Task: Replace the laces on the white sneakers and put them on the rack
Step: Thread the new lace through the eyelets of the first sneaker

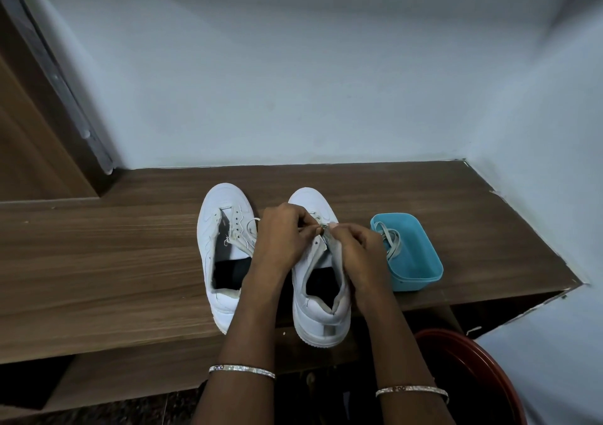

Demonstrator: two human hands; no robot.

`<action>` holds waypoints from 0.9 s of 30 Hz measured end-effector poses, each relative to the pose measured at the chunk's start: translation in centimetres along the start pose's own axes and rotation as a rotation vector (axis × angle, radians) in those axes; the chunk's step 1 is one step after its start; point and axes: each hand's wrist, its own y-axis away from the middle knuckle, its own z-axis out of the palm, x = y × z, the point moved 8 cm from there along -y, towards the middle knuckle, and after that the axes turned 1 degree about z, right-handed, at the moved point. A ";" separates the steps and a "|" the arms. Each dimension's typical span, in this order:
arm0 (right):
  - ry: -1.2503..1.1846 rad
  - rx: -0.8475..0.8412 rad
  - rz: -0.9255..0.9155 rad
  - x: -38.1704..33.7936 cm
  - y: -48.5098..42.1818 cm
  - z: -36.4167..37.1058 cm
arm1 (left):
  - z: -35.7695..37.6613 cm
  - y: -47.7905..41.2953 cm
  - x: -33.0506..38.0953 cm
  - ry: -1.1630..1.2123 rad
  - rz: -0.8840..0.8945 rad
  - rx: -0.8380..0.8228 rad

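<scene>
The left hand (280, 235) and right hand (355, 248) pinch a lace (325, 229) at the eyelets of the right sneaker (321, 310) on the counter (98, 261). I can't read the tiny marks on the bangles (241, 370).

Dim, soft, bluish light; faint shadows; wide-angle bending at slightly blurred edges.

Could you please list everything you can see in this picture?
left sneaker: one, white, on the wooden top
right sneaker: one, white, beside it
lace: one, white, looping out past the left hand
tub: one, blue, right of the sneakers
coiled lace: one, pale, inside the tub
wooden top: one, brown
round object: one, dark red, lower right
bangles: two, silver, on the wrists
left hand: pinches the lace
right hand: pinches the right sneaker's eyelet flap
</scene>
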 end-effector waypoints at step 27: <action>-0.638 0.226 0.031 -0.7 -2.8 -5.2 | -1.8 0.3 -2.3 -0.268 -0.122 -0.268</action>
